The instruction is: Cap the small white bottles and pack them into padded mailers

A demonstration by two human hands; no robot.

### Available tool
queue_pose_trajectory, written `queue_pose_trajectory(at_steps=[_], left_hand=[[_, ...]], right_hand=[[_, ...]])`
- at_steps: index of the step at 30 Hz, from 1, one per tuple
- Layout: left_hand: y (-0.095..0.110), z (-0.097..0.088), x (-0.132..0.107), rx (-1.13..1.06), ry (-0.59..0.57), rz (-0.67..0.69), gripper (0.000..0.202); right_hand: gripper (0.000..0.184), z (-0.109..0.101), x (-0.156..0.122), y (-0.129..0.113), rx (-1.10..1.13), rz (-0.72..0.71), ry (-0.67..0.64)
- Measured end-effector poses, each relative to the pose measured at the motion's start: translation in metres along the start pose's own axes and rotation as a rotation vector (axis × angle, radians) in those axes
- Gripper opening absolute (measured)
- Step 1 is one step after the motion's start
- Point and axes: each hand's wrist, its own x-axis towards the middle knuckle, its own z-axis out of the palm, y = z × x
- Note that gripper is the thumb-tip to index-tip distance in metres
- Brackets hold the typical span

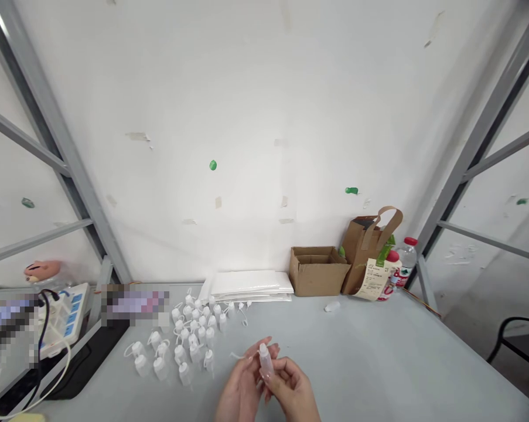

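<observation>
My two hands meet low in the middle of the view over a grey table (378, 363). My right hand (293, 390) is closed round a small white plastic dropper bottle (265, 360), held upright. My left hand (242, 387) has its fingertips pinched at the bottle's top, where a thin white cap tether sticks out to the left. Just left of my hands, several more small white bottles (189, 337) with tethered caps stand and lie in a loose cluster on the table.
A stack of flat white bags (251, 285) lies against the wall. An open cardboard box (317, 271), a brown paper bag (369, 249) and two red-capped drink bottles (402, 261) stand at the back right. A power strip (66, 316) with cables sits left. One stray white bottle (332, 306) lies alone.
</observation>
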Motion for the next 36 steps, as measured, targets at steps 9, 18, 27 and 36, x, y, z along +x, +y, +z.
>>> queue_pose_trajectory(at_steps=[9, 18, 27, 36], left_hand=[[-0.002, 0.006, -0.006, 0.147, 0.059, 0.134, 0.028], [-0.006, 0.009, -0.006, 0.194, 0.164, 0.210, 0.033], [-0.002, 0.003, -0.006, 0.216, 0.077, 0.166, 0.043], [-0.004, 0.013, -0.015, 0.107, 0.051, 0.149, 0.032]], right_hand=[[0.041, 0.002, -0.003, 0.011, -0.167, -0.109, 0.154], [0.036, -0.002, -0.007, 0.020, -0.427, -0.395, 0.275], [0.046, -0.003, -0.004, 0.006, -0.266, -0.065, -0.027], [0.039, -0.001, -0.008, 0.021, -0.568, -0.374, 0.303]])
